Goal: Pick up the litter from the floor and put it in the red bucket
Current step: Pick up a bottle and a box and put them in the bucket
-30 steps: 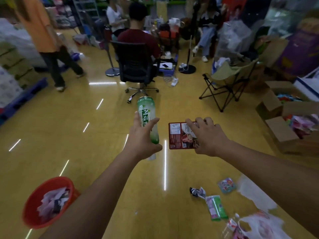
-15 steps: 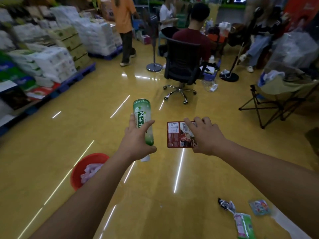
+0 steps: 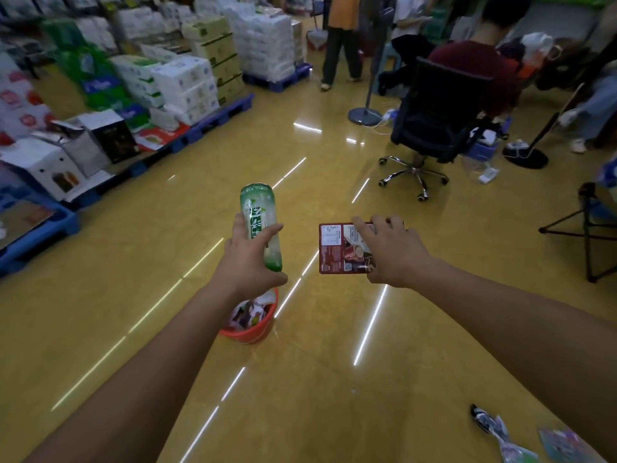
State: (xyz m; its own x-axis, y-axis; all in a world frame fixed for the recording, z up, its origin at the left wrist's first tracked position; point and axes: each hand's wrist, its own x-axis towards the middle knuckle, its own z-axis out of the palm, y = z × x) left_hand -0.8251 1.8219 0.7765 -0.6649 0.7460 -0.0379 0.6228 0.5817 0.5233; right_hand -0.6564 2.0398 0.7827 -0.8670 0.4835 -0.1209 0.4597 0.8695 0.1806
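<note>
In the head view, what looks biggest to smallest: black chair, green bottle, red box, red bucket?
1. black chair
2. green bottle, red box, red bucket: too alike to rank; bucket is farther and partly hidden.

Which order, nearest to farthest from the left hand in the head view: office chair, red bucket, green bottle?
1. green bottle: gripped by the left hand.
2. red bucket: on the floor, just below it.
3. office chair: ahead, far right.

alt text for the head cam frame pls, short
A person holds a green bottle in the left hand and a red box in the right hand, arms stretched over a shiny yellow floor. The red bucket, already holding litter, shows just under the left hand; wrappers lie lower right.
</note>
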